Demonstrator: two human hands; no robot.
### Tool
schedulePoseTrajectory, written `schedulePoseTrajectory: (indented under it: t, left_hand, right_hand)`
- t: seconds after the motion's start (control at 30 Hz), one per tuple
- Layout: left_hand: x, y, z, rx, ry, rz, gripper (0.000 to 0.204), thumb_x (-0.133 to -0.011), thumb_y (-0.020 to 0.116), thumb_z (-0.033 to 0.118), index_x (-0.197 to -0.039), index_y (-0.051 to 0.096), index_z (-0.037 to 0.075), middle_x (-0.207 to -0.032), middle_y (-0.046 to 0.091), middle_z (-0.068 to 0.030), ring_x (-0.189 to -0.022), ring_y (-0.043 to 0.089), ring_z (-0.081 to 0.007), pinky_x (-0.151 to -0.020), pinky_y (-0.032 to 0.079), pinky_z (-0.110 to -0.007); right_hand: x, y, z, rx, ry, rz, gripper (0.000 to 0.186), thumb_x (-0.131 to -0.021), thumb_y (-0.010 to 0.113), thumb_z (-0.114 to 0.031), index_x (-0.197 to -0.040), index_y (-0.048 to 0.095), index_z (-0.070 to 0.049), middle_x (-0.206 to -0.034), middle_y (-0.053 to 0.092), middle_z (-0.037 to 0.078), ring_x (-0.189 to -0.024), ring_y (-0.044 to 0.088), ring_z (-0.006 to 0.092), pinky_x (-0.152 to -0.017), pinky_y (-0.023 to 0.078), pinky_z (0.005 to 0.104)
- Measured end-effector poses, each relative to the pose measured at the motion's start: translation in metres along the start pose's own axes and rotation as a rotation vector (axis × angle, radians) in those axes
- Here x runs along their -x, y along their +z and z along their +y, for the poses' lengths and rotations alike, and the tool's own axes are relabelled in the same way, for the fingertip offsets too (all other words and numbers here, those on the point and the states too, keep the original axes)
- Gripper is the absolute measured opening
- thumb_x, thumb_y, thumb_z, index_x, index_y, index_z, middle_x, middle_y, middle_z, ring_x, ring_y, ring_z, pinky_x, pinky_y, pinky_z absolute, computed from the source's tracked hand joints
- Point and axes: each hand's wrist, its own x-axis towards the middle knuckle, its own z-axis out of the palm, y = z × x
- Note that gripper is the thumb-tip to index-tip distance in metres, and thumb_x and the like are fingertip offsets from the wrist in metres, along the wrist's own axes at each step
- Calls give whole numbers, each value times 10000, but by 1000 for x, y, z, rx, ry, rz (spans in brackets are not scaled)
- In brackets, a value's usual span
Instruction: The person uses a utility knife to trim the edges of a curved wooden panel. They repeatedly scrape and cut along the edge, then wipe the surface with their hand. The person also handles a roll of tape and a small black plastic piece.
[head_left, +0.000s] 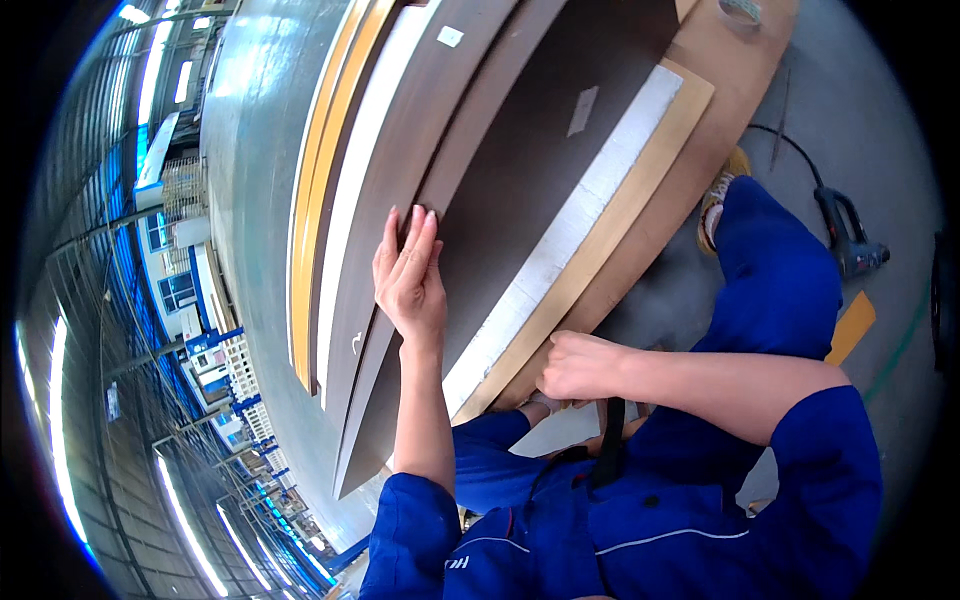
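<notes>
Dark brown panel (520,180) under flat open left hand (410,275), right hand (575,365) grip closed on light wooden strip (620,215) edge

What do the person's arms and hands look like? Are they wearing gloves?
No gloves: the left hand and the right hand are both bare, and so are the forearms. Short blue sleeves of a work jacket end near the elbows. The jacket has thin white piping and a small white mark near the left sleeve. No rings or watch show.

A large dark brown panel (520,190) lies flat atop stacked boards, its near edge seemingly trimmed with a pale strip (560,240).
</notes>
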Motion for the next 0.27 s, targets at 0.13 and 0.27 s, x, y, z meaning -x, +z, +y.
schedulePoseTrajectory:
  t: [0.13,0.27]
  left_hand:
    - [2,-5,0,86,-124,27,601,-848,718,69,-1407,495,61,-1323,614,-100,-1232,577,-294,-1055,433,-435]
    - [1,-2,2,-41,-74,-30,638,-885,679,83,-1463,408,79,-1316,615,-113,-1247,562,-298,-1087,413,-431]
  right_hand:
    - [0,4,-2,22,45,59,56,-722,653,-159,-704,648,-106,-639,670,42,-675,689,206,-690,477,349]
    - [-2,14,-2,7,35,102,58,-711,661,-168,-700,652,-112,-647,677,42,-681,693,221,-705,483,356]
